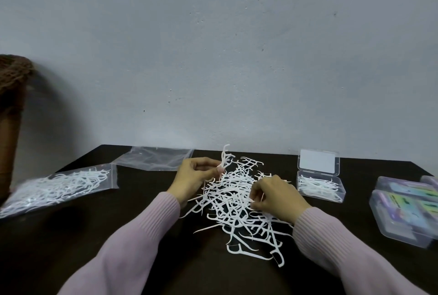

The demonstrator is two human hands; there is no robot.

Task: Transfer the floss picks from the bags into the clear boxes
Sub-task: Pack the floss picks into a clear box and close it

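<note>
A loose heap of white floss picks [237, 202] lies on the dark table in front of me. My left hand [194, 176] pinches a few picks [225, 157] at the heap's far left, their heads sticking upward. My right hand [277, 197] rests on the heap's right side with curled fingers pinching a pick. An open clear box [320, 188] holding several picks stands to the right, its lid upright. A full bag of picks [59, 185] lies at the left. An empty clear bag [156, 158] lies behind it.
Closed clear boxes with coloured contents [407, 209] are stacked at the right edge. A brown blurred object [11, 105] stands at the far left. A grey wall rises directly behind the table's back edge [260, 151].
</note>
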